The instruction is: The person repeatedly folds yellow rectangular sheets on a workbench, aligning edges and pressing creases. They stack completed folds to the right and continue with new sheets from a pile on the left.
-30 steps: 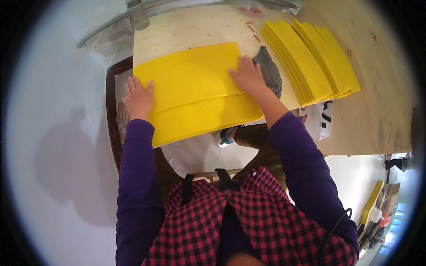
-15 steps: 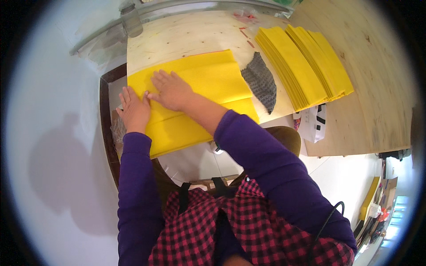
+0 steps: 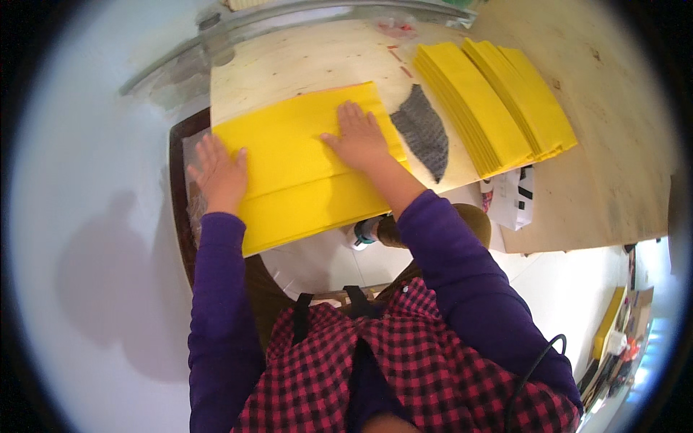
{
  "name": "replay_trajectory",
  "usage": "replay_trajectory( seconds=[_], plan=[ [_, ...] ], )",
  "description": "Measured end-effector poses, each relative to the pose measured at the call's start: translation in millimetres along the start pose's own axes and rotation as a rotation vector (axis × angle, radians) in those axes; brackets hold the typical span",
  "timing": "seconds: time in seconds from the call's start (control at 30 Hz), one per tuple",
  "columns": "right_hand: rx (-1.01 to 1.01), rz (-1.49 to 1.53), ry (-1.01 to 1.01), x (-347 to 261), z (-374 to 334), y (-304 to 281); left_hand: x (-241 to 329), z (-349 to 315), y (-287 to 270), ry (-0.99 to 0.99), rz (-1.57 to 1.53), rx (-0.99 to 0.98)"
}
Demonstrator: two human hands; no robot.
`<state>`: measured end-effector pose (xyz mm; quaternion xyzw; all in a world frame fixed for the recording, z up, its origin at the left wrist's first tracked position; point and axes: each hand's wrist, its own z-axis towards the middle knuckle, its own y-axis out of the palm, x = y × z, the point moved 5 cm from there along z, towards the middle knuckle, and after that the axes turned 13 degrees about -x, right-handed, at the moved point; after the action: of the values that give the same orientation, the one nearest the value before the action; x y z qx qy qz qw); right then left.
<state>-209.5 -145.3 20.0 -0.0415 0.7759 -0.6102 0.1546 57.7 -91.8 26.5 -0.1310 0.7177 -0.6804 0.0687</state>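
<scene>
A wide piece of yellow fabric (image 3: 296, 155), apparently in folded layers, lies spread over the left part of a plywood table (image 3: 310, 58). Its near part hangs at the table's front edge, and a crease runs across it. On the fabric's left edge my left hand (image 3: 222, 173) lies flat with fingers stretched. My right hand (image 3: 359, 138) presses flat near the fabric's right side, thumb out and fingers extended. Just right of the fabric is a dark grey knitted cloth (image 3: 424, 133), which neither hand touches.
Stacks of folded yellow fabric (image 3: 480, 108) lie at the table's right, beside a tall plywood panel (image 3: 599, 159). A white bag (image 3: 514, 198) hangs or stands below the front edge. A red-and-clear plastic scrap (image 3: 395, 27) lies at the back. The white wall (image 3: 94, 216) is close on my left.
My right hand has slid rightward across the yellow fabric, away from my left hand. The fabric's upper layer looks flatter. My left hand stays at the left edge.
</scene>
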Motion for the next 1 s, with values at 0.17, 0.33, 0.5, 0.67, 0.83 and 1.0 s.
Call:
replay_trajectory(
  seconds=[0.17, 0.33, 0.5, 0.67, 0.83, 1.0],
  plan=[
    [0.038, -0.023, -0.011, -3, 1, 0, 80, -7, -3, 0.373, 0.029, 0.062],
    [0.045, -0.027, -0.020, -1, 0, 2, 89, -2, 13, 0.326, -0.077, -0.107],
    [-0.006, -0.036, -0.049, 7, 8, 5, 18, 3, 18, 0.113, -0.075, -0.106],
    [0.009, -0.039, -0.120, 23, 17, -14, -43, -5, 19, -0.095, -0.155, -0.177],
    [0.040, -0.022, -0.101, 38, 29, -43, -77, -35, 12, -0.104, -0.229, -0.027],
    [-0.155, -0.032, -0.158, 45, 55, -54, -71, -87, -7, 0.121, -0.448, 0.214]
  ],
)
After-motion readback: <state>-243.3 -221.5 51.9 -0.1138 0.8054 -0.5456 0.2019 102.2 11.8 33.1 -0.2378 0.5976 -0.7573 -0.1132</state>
